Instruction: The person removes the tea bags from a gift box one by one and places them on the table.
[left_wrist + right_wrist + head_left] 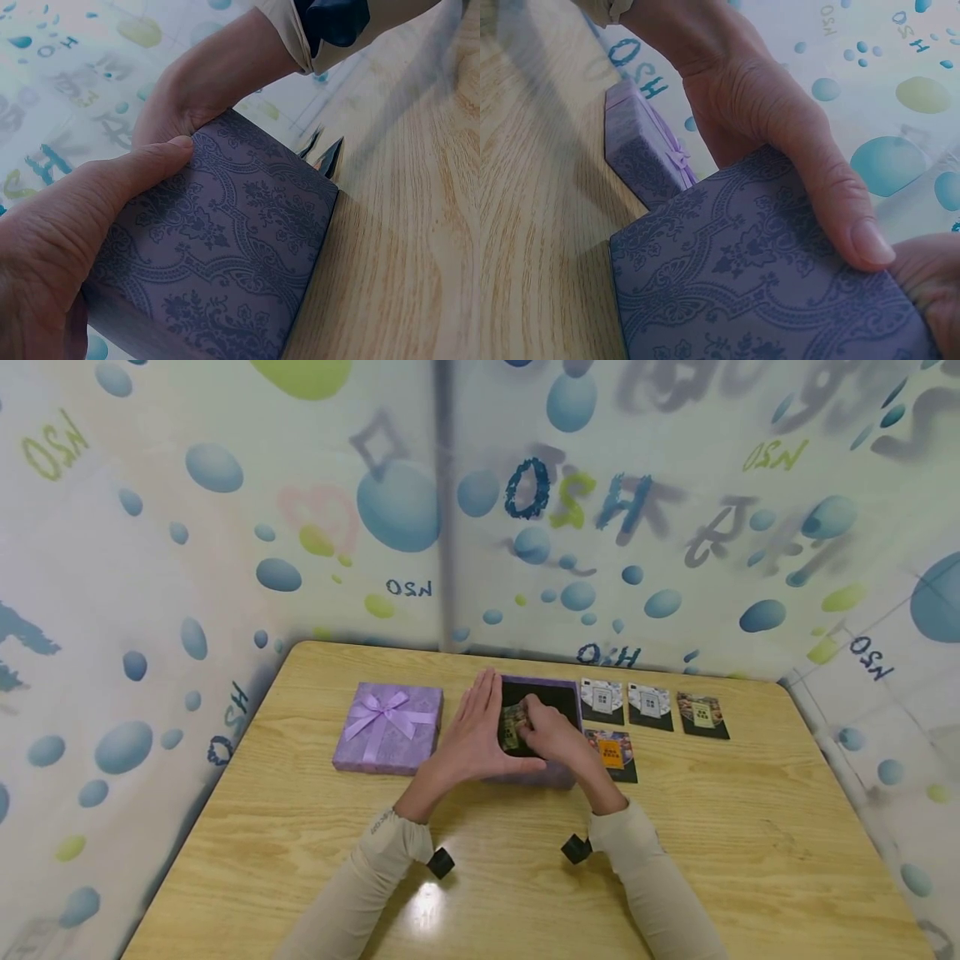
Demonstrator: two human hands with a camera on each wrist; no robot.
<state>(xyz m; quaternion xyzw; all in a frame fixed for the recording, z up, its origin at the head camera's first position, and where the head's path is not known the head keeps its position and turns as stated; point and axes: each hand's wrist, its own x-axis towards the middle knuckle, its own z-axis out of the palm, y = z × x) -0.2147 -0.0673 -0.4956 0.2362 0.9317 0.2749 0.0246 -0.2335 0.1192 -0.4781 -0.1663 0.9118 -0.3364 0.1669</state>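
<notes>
A purple patterned box (545, 774) with a black inside stands uncovered on the table. My left hand (474, 727) rests against its left corner, fingers straight along the left side and thumb stretched across the front wall (225, 225). Inside the box, my right hand (553, 732) pinches a small dark printed packet (512, 727) with a yellow-green label. Both wrist views show mostly the outside of the box, so the packet is hidden there. The fingertips of my right hand are partly hidden in the head view.
A purple lid (387, 729) with a ribbon bow lies left of the box. To the right lie two packets with white labels (602, 700) (649, 705), one with a yellow-green label (702, 715) and one with an orange label (611, 754). A patterned curtain (517, 568) stands behind the wooden table (712, 860).
</notes>
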